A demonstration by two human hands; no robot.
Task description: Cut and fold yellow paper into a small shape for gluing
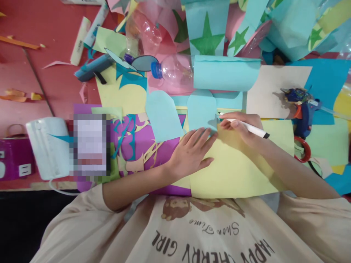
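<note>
Cream shirt [219, 226] with brown print, dark lettering.

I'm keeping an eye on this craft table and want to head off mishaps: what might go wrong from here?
The left hand rests its fingertips on the rounded light-blue piece; if that slips, its placement could shift.

The right hand holds a white marker tip-out near that piece, so a stray mark seems possible.

The right forearm lies near what looks like a glue gun; it might get knocked.
</note>
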